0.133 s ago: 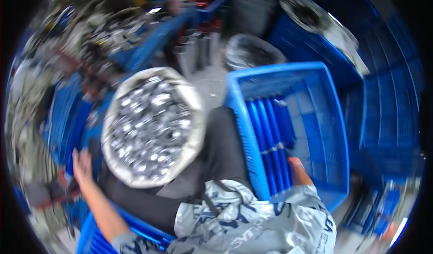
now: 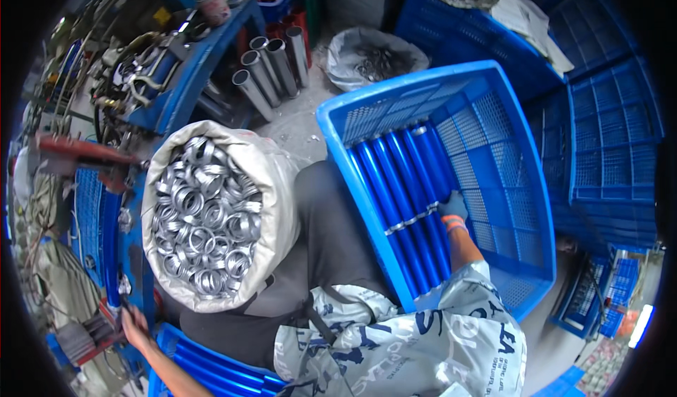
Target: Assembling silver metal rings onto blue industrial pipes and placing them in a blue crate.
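Note:
My right hand (image 2: pixel 455 208), in a grey glove with an orange cuff, reaches into a large blue plastic crate (image 2: pixel 336 159). Its fingers are closed over the rightmost of the shiny blue tubes (image 2: pixel 388 178), which lie side by side in two rows meeting at silvery ends. My left hand (image 2: pixel 134 326) is bare, beside the lower end of an upright blue tube (image 2: pixel 111 256) at a red-and-grey machine part (image 2: pixel 81 337). Its fingers look loosely apart, though whether they touch the tube is unclear. Between my arms stands a pale sack (image 2: pixel 278 185) full of silvery metal rings (image 2: pixel 211 214).
Several grey metal tubes (image 2: pixel 271 69) stand upright beyond the sack, near a blue bench (image 2: pixel 204 51). A lined bag (image 2: pixel 374 58) sits behind the crate. Stacked blue crates (image 2: pixel 613 136) rise at right. More blue tubes (image 2: pixel 211 369) fill a crate near my left forearm.
My right hand has moved farther forward along the tubes in the crate. My left hand has come back nearer to me, beside the upright tube's lower end. The whole view has shifted.

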The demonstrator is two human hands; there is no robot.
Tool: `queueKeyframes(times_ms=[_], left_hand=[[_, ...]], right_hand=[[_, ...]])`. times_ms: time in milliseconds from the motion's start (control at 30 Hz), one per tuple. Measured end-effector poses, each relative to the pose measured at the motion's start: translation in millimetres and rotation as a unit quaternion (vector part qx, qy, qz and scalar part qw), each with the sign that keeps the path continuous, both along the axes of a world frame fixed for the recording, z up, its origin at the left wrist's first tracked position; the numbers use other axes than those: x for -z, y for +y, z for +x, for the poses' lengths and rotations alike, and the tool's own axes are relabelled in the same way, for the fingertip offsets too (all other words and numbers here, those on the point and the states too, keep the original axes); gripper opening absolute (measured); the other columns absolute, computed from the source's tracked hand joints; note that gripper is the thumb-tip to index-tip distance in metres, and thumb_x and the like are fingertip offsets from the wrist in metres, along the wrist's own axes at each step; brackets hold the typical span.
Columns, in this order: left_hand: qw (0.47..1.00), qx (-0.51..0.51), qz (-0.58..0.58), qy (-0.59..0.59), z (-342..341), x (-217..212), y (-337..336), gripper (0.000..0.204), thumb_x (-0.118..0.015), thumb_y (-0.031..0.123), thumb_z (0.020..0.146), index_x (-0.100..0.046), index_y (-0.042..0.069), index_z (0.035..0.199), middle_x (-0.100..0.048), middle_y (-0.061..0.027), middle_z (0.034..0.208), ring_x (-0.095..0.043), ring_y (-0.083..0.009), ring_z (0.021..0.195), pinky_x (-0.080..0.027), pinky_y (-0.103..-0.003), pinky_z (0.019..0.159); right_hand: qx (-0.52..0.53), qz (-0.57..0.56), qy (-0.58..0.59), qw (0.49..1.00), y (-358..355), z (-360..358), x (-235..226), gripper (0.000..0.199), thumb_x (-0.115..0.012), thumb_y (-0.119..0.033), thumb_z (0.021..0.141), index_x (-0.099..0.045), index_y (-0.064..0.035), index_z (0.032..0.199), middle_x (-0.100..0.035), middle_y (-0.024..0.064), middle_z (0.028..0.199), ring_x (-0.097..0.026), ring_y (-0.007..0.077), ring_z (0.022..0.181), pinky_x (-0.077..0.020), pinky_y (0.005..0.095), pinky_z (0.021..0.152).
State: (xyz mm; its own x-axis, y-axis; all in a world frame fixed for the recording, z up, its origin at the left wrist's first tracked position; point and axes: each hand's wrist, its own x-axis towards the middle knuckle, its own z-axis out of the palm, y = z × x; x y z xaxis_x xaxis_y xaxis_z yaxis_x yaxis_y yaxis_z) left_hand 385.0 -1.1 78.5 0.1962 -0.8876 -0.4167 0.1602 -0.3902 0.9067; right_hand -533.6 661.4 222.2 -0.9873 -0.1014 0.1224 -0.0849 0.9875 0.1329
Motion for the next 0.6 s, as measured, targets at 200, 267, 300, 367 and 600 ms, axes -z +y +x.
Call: queueKeyframes(times_ms=[200, 267, 300, 367, 600], left_hand=[[0.821, 0.206, 0.099, -0.524, 226.9, -184.1, 181.0, 0.029, -0.078, 0.030, 0.098, -0.065, 0.006, 0.086, -0.067, -0.0079, 0.072, -0.066, -0.0183, 0.062, -0.053, -0.036, 0.056], [0.805, 0.229, 0.125, -0.532, 203.8, -159.0, 205.9, 0.030, -0.078, 0.031, 0.097, -0.066, 0.005, 0.088, -0.068, -0.0088, 0.073, -0.067, -0.0196, 0.064, -0.054, -0.037, 0.057], [0.785, 0.248, 0.137, -0.551, 196.2, -165.6, 213.6, 0.031, -0.079, 0.033, 0.096, -0.067, 0.004, 0.090, -0.069, -0.0097, 0.074, -0.068, -0.0210, 0.066, -0.054, -0.038, 0.059], [0.756, 0.304, 0.156, -0.558, 160.3, -138.0, 222.4, 0.035, -0.081, 0.035, 0.095, -0.068, 0.003, 0.094, -0.071, -0.0114, 0.077, -0.069, -0.0236, 0.069, -0.055, -0.040, 0.062], [0.641, 0.440, 0.255, -0.575, 93.6, -60.0, 312.7, 0.051, -0.087, 0.045, 0.091, -0.073, -0.001, 0.107, -0.077, -0.0176, 0.085, -0.075, -0.0329, 0.080, -0.059, -0.045, 0.071]], right_hand=[[0.081, -0.010, -0.266, 0.960, -124.6, 92.1, 282.6, 0.066, -0.084, -0.039, 0.088, -0.059, -0.0122, 0.143, -0.065, 0.0201, 0.148, -0.070, 0.0422, 0.132, -0.0558, 0.0581, 0.113], [0.083, 0.024, -0.279, 0.956, -135.2, 75.2, 305.2, 0.060, -0.082, -0.035, 0.090, -0.060, -0.0126, 0.142, -0.067, 0.0185, 0.143, -0.071, 0.0400, 0.131, -0.0562, 0.0583, 0.113], [0.092, -0.002, -0.317, 0.944, -150.4, 83.4, 324.7, 0.062, -0.078, -0.027, 0.092, -0.060, -0.0116, 0.149, -0.065, 0.0212, 0.150, -0.069, 0.0421, 0.135, -0.0533, 0.0569, 0.117], [0.053, -0.082, -0.326, 0.940, -150.0, 76.1, 359.0, 0.065, -0.075, -0.023, 0.092, -0.058, -0.0102, 0.154, -0.062, 0.0230, 0.155, -0.066, 0.0431, 0.139, -0.0502, 0.0548, 0.121], [-0.136, -0.331, -0.151, 0.921, -216.2, 80.3, 399.3, 0.058, -0.067, -0.027, 0.096, -0.066, 0.0008, 0.148, -0.066, 0.0308, 0.149, -0.063, 0.0469, 0.140, -0.0479, 0.0510, 0.122]])
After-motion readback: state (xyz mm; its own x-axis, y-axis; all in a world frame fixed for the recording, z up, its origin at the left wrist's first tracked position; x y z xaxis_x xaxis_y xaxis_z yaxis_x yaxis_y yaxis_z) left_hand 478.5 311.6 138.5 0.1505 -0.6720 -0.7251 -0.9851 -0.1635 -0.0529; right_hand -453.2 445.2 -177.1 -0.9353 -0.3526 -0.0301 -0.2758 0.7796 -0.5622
